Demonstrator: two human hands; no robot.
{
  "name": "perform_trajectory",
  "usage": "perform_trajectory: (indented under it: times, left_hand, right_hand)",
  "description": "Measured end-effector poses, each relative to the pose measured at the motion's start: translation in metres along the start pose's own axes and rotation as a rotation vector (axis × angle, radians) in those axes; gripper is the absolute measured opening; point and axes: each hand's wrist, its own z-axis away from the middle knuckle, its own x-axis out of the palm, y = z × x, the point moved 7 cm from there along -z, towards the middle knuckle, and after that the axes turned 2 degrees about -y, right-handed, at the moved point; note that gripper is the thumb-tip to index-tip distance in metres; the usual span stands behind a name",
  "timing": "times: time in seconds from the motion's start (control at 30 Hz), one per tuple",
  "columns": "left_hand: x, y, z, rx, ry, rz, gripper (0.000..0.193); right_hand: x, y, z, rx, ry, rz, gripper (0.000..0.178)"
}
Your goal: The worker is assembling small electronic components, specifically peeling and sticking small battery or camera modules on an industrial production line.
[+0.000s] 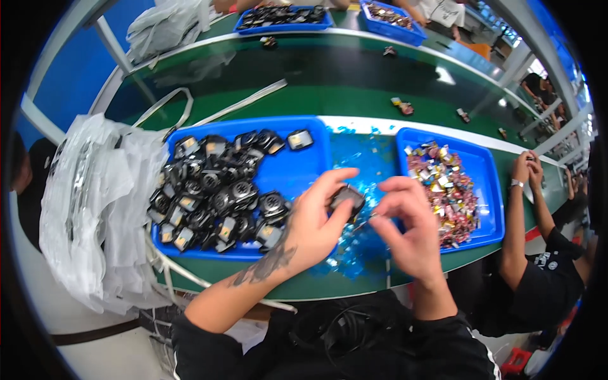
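Note:
Above the table, my left hand (318,218) grips a black, squarish watch body (348,199) between thumb and fingers. Close on its right is my right hand (410,223), thumb and forefinger pinched together; whatever they hold is too small to make out. To the left, a blue tray (293,170) holds a heap of similar black watch bodies (221,196), several with a pale square on one face. Scraps of shiny blue film (349,263) lie on the table under and between my hands. On the right, another blue tray (492,209) is filled with small pink, gold and silver parts (446,193).
Translucent plastic bags (95,215) hang at the left of the table. Beyond a white rail runs a green conveyor belt (304,82) with a few small parts (403,106). More blue trays (283,26) stand across it. Another person's hands (529,166) are at work to the right.

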Motion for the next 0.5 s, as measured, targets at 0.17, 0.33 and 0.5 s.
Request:
perform_trajectory:
  times: [0.17,0.33,0.5]
  left_hand:
    - [-0.001,0.017,0.000,0.044,-0.039,-0.217,0.045]
    - [0.010,0.025,0.007,0.018,-0.095,0.123,0.062]
    - [0.005,0.026,0.010,0.246,-0.083,0.058,0.058]
  right_hand:
    - [0.010,0.008,-0.003,0.145,-0.113,-0.163,0.014]
    - [0.023,0.029,0.006,0.336,-0.171,-0.699,0.010]
    - [0.026,0.028,0.006,0.345,-0.070,-0.922,0.009]
